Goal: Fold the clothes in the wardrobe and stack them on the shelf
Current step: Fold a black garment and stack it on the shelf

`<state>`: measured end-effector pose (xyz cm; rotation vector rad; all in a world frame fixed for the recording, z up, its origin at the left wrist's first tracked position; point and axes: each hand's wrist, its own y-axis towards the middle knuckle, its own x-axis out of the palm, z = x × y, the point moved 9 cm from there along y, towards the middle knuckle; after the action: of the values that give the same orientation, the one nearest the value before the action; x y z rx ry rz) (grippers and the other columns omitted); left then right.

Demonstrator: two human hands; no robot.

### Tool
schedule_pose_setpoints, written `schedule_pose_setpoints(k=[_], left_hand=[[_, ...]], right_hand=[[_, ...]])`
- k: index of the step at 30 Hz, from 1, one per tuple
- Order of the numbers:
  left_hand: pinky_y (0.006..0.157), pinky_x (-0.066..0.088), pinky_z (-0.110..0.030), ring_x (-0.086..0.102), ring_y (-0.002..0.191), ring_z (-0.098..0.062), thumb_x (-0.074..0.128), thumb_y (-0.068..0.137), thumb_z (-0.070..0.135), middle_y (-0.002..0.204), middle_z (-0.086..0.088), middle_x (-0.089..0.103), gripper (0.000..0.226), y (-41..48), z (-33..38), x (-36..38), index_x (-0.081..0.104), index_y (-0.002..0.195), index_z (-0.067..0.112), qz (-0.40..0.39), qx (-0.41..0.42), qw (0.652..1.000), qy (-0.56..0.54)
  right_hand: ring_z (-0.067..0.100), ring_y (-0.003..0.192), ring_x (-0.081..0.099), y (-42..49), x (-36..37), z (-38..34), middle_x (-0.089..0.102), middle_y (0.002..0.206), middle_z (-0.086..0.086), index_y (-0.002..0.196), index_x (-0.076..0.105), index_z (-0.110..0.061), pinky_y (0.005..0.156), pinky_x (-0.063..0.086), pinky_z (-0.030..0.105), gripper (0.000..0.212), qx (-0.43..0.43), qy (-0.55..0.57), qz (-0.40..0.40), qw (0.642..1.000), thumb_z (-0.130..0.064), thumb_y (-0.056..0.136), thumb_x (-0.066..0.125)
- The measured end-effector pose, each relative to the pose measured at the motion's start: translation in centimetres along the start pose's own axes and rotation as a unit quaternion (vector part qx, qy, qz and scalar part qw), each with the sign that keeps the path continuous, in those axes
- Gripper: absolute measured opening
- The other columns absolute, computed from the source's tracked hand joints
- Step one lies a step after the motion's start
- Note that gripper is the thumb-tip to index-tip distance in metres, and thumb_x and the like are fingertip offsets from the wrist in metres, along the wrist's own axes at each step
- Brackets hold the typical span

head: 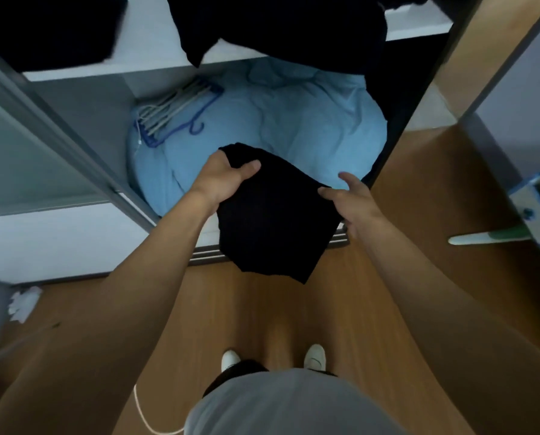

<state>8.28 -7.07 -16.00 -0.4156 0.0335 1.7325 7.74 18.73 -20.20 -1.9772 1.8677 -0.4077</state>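
1 black garment (271,215) in L hand (221,177); wardrobe btm (89,117): bedding (309,127), hangers (171,114).

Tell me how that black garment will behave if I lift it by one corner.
Probably floppy: the black garment droops to a loose point below the left hand gripping its top corner. Likely light, since it looks like thin cloth. Unsupported, it may unfold.

dim, bluish light; soft motion blur; wide-angle bending at edges; dark garments featureless

Dark clothes (278,29) cropped at top; poss. several
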Motion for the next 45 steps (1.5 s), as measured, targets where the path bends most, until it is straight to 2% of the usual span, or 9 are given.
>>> schedule_pose_setpoints(k=[7,10,15,23,27,30,34,38,45], left_hand=[[0.080,0.055,-0.026,0.064,0.106,-0.017,0.080,0.084,0.031,0.126,-0.001,0.060,0.074,0.0,-1.7,-2.2,0.043,0.144,0.007,0.132,-0.102,0.986,-0.027],[0.088,0.050,-0.022,0.056,0.113,-0.014,0.079,0.084,0.030,0.129,0.003,0.049,0.083,0.6,-0.4,-2.4,0.033,0.153,0.022,0.091,-0.095,0.991,0.003],[0.080,0.054,-0.020,0.069,0.103,-0.014,0.076,0.087,0.034,0.114,-0.001,0.071,0.030,1.6,1.5,-4.8,0.071,0.115,0.025,0.013,-0.065,0.993,0.094],[0.108,0.021,-0.023,0.030,0.143,-0.009,0.066,0.065,0.082,0.160,0.011,0.028,0.090,2.6,6.1,-10.2,0.046,0.143,0.042,-0.098,0.035,0.948,0.302],[0.087,0.041,-0.023,0.057,0.105,-0.006,0.080,0.076,0.051,0.119,0.010,0.060,0.062,3.4,8.6,-11.1,0.057,0.128,0.027,-0.141,0.142,0.924,0.324],[0.055,0.037,-0.021,0.052,0.055,0.000,0.072,0.089,0.024,0.073,0.000,0.060,0.019,5.0,10.3,-15.5,0.061,0.079,0.011,-0.054,0.175,0.958,0.219],[0.064,0.048,-0.027,0.067,0.073,-0.015,0.071,0.089,0.025,0.087,-0.014,0.072,0.031,6.1,9.7,-22.4,0.070,0.092,-0.006,0.053,0.130,0.987,0.073],[0.076,0.057,-0.037,0.067,0.076,-0.015,0.071,0.091,0.022,0.087,-0.010,0.072,0.023,5.9,11.9,-26.9,0.071,0.092,-0.001,0.141,0.171,0.972,-0.072],[0.083,0.047,-0.012,0.064,0.089,0.005,0.066,0.091,0.005,0.095,0.015,0.072,0.018,6.6,18.9,-26.8,0.071,0.108,0.011,0.035,0.313,0.949,-0.019]], right_hand=[[0.005,0.104,0.062,0.2,5.3,-1.5,0.065,0.118,-0.010,0.130,0.059,-0.022,0.086,0.050,0.020,0.066,-0.112,-0.298,-0.246,0.916,-0.035,0.072,0.087],[0.025,0.100,0.064,1.1,6.1,-1.9,0.066,0.104,0.007,0.099,0.061,-0.009,0.083,0.052,0.034,0.032,-0.181,-0.504,-0.179,0.825,-0.025,0.079,0.080],[0.027,0.092,0.064,2.3,6.1,-7.9,0.063,0.092,0.007,0.080,0.055,-0.014,0.077,0.051,0.036,0.025,-0.236,-0.547,-0.092,0.798,-0.032,0.088,0.070],[0.028,0.092,0.061,-1.9,16.1,-20.5,0.057,0.081,-0.002,0.070,0.051,-0.027,0.093,0.045,0.045,0.023,-0.355,-0.693,-0.064,0.624,-0.032,0.088,0.063],[0.023,0.091,0.055,-3.1,23.6,-24.0,0.047,0.074,-0.010,0.064,0.044,-0.035,0.082,0.029,0.038,0.031,-0.365,-0.735,-0.075,0.566,-0.028,0.088,0.063],[0.024,0.108,0.056,-4.3,26.6,-27.1,0.060,0.100,-0.003,0.096,0.066,-0.033,0.090,0.036,0.040,0.017,-0.421,-0.643,-0.017,0.640,-0.018,0.087,0.062],[0.017,0.096,0.064,-6.7,25.4,-28.6,0.068,0.104,0.003,0.108,0.069,-0.017,0.092,0.051,0.040,0.021,-0.471,-0.309,0.064,0.824,-0.017,0.089,0.061],[0.018,0.082,0.074,-3.3,28.4,-23.2,0.077,0.091,0.005,0.097,0.072,-0.012,0.075,0.057,0.038,0.050,-0.155,-0.212,-0.114,0.958,-0.057,0.096,0.051],[0.049,0.125,0.055,0.4,34.4,-31.7,0.057,0.137,0.028,0.143,0.051,-0.011,0.099,0.041,0.071,0.102,-0.005,0.201,-0.357,0.912,-0.089,0.081,0.027]])
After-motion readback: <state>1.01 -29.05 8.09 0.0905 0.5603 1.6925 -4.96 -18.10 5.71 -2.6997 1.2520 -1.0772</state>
